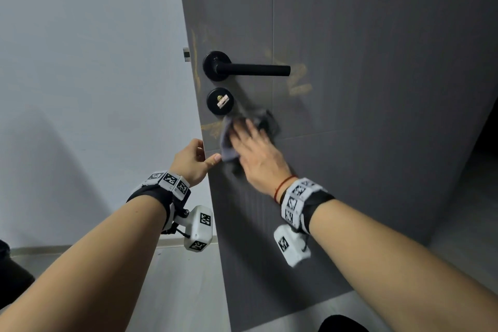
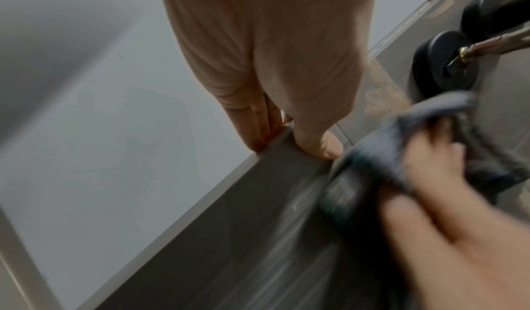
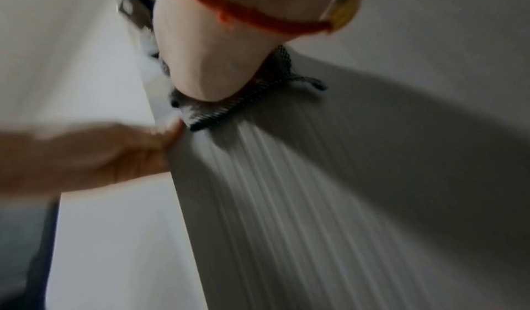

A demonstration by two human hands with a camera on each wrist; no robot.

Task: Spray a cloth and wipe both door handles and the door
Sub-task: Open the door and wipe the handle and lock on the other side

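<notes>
Wiping underway: right hand (image 1: pixel 256 151) flat, pressing grey cloth (image 1: pixel 229 143) on door (image 1: pixel 377 116) at 5 o'clock from keyhole (image 1: pixel 219 101); left hand (image 1: pixel 192 160) pinching door edge. Yellowish smears around handle (image 1: pixel 250 69) remaining; far-side handle unseen.

Right hand (image 3: pixel 212 65) flat on cloth (image 3: pixel 252 94)

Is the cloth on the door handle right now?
No, the right hand presses the cloth flat on the door below the lock, clear of the handle.
</notes>
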